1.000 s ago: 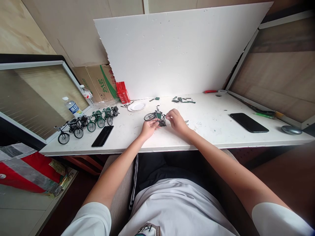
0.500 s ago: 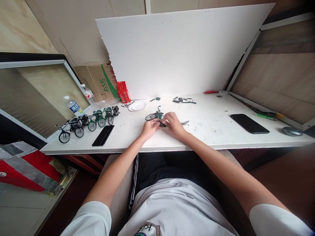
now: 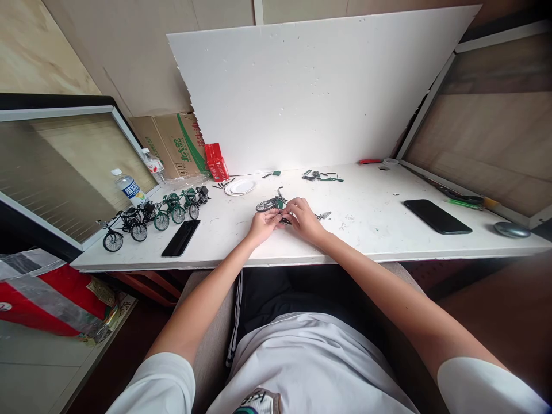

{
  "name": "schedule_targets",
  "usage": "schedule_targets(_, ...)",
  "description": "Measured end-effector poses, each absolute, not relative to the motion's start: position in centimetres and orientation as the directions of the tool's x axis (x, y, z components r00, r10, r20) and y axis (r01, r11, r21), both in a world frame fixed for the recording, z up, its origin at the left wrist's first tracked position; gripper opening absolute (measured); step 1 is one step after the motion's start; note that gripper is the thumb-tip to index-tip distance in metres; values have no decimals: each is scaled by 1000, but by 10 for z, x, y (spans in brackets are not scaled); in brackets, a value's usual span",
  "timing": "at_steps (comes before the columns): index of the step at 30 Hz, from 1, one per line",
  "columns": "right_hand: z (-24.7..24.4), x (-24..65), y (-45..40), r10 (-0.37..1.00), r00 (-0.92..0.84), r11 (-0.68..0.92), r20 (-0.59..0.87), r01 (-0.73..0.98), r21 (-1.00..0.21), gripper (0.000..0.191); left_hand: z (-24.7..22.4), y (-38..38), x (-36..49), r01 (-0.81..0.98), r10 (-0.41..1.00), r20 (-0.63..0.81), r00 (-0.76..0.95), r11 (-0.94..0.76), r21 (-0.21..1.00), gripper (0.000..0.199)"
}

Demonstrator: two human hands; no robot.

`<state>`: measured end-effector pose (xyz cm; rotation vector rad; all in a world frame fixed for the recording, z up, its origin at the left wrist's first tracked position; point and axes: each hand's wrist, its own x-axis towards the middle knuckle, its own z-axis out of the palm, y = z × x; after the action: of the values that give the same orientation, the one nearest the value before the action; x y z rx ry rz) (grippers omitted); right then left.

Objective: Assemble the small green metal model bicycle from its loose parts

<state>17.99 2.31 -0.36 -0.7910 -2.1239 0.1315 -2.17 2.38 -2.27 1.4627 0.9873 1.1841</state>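
Near the middle of the white table [image 3: 366, 230], a small green and black model bicycle [image 3: 267, 204] is tilted between the hands, its front wheel pointing left. My left hand [image 3: 264, 225] has its fingers closed on the lower left part of the bicycle. My right hand [image 3: 304, 218] pinches at its right end, with thumb and forefinger close to the left fingertips. The fingers cover much of the frame and the rear part. Just right of my right hand lie small dark parts [image 3: 324, 215].
Several finished model bicycles [image 3: 161, 218] stand at the left beside a black phone [image 3: 181, 238]. Behind are white plates [image 3: 240, 187], a red box [image 3: 216, 162] and green and black parts [image 3: 322, 176]. Another phone [image 3: 437, 217] and a mouse [image 3: 512, 230] lie at the right.
The model bicycle has shifted very slightly to the right between the hands. Both hands have barely moved.
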Motion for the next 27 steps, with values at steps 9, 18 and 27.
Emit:
schedule_targets(9, -4, 179, 23, 598, -432, 779, 675, 513, -361, 19, -21, 23, -20, 4, 967, 170, 189, -174, 985, 46)
schedule_targets(18, -3, 180, 21, 607, -418, 779, 675, 479, -404, 25, -24, 24, -21, 28, 960, 185, 209, -194, 981, 47)
schedule_targets(27, -5, 180, 22, 647, -404, 755, 647, 462, -466, 30, -23, 24, -20, 28, 964, 175, 199, -184, 983, 50)
